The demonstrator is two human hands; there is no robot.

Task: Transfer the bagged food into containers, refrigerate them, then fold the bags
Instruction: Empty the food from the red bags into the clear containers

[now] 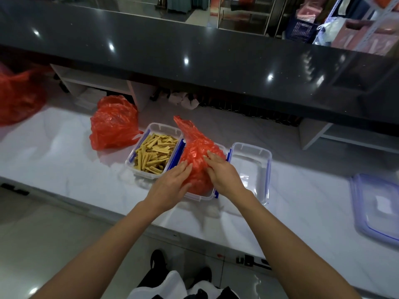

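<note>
A full red plastic bag (197, 147) sits in the middle clear container (203, 197), its twisted neck pointing up and back. My left hand (172, 180) lies against the bag's left side with fingers straight. My right hand (220, 169) touches the bag's right side, fingertips on the plastic. Left of it, a clear container (151, 128) holds yellow food sticks (154, 153). On the right stands an empty clear container (251, 167) with blue clips.
A crumpled red bag (114, 125) lies behind the left container and another red bag (19, 96) at far left. Stacked clear lids (377, 206) rest at the right on the white counter (64, 160). A dark raised counter (194, 52) runs behind.
</note>
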